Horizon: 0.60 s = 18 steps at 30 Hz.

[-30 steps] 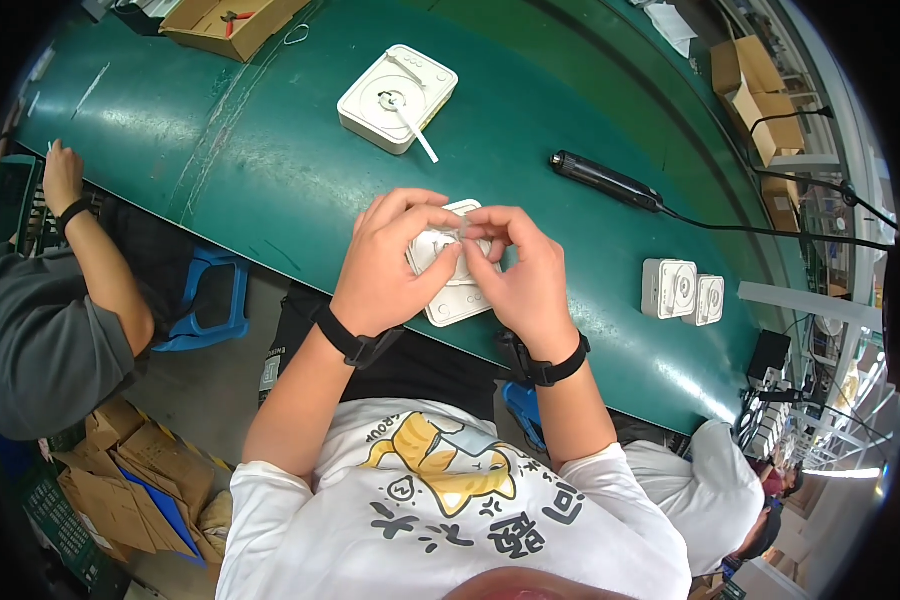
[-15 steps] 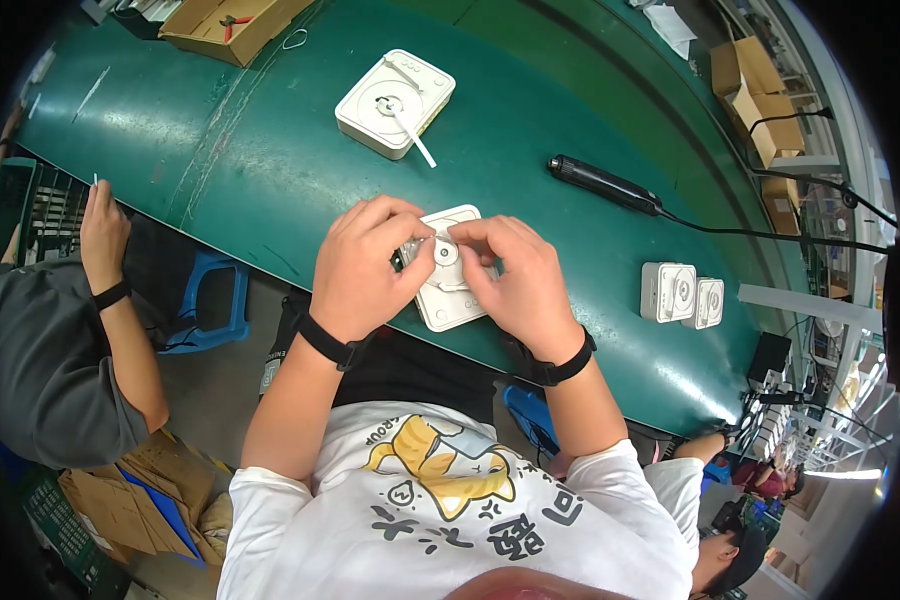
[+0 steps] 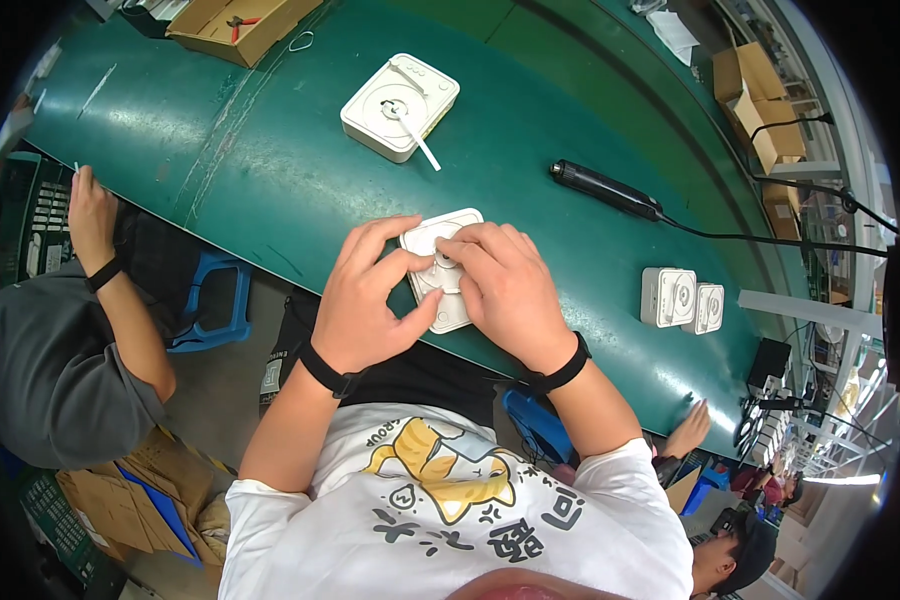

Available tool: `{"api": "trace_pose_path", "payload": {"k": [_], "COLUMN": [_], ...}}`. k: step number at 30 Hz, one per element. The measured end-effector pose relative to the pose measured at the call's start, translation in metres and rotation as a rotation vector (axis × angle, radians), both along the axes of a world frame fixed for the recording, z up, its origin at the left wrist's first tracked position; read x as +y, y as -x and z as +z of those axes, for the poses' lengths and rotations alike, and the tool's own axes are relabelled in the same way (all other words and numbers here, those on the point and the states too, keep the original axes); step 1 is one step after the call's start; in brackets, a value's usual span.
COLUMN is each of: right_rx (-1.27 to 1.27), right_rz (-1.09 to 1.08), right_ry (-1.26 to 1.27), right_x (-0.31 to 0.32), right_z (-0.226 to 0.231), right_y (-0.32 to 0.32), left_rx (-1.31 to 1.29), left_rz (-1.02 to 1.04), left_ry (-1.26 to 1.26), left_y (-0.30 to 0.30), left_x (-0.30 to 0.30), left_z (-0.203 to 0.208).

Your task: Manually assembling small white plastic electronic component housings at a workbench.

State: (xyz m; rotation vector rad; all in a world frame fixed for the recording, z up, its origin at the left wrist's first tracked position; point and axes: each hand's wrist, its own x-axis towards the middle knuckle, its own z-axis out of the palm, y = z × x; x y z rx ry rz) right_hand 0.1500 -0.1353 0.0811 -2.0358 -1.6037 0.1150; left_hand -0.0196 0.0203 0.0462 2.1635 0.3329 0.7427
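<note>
A white, rounded-square device shaped like a small record player [image 3: 452,318] lies near the table's front edge, between my hands. My left hand [image 3: 365,290] reaches over its left side, index finger near the centre and thumb apart from it. My right hand [image 3: 505,285] rests on the right side with its fingers bent together, the index fingertip on the round centre hub. These fingers partly hide the hub, and any small part under them cannot be made out. Farther back stands a similar white device [image 3: 402,105] with a white strip [image 3: 419,143] sticking out from its centre.
A black corded hand tool [image 3: 606,188] lies at the right. Two more white devices [image 3: 668,297] stand beyond it on the green table [image 3: 260,190]. An open cardboard box [image 3: 242,28] holding red-handled pliers sits far left. Other people's hands show at left [image 3: 92,220] and right [image 3: 688,432].
My left thumb and index finger have spread apart. My right index finger has moved onto the hub. At the right edge of the table another person's hand has appeared.
</note>
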Motion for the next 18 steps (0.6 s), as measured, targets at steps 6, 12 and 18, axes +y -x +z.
{"api": "trace_pose_path", "payload": {"k": [6,12,18], "right_rx": [-0.029,0.1,0.176], "right_rz": [0.034,0.075,-0.015], "right_ry": [0.031,0.074,0.043], "right_x": [0.0,-0.001,0.003], "right_z": [0.003,0.011,0.015], "right_y": [-0.004,-0.018,-0.005], "left_rx": [-0.035,-0.058,-0.016], "left_rz": [-0.092,-0.051,-0.041], "left_ry": [0.005,0.045,-0.179], "left_y": [0.007,0.006,0.006], "left_x": [-0.003,-0.018,-0.015], "left_z": [-0.013,-0.02,-0.028]}}
